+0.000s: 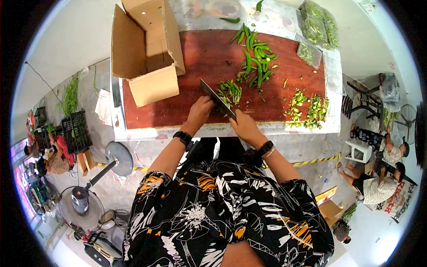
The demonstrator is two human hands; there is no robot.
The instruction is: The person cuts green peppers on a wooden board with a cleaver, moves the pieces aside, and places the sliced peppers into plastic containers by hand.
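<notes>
My right hand [243, 127] grips the handle of a broad-bladed knife [218, 99], its blade slanting up and left over the red-brown board. My left hand [201, 111] is closed, fingers curled against the blade's left side; what lies under those fingers is hidden. Just right of the blade is a bunch of green chili peppers [230, 92] lying side by side. Farther up, a loose pile of long whole chilies [255, 62] spreads across the board. Chopped green pieces [315, 111] form heaps at the board's right end.
An open cardboard box [153, 84] stands on the board's left. Clear packs of green vegetables [318, 26] sit at the table's far right corner, with a smaller pack [308, 53] below. A fan [82, 204] stands behind on the left. Other people [378, 184] sit at both sides.
</notes>
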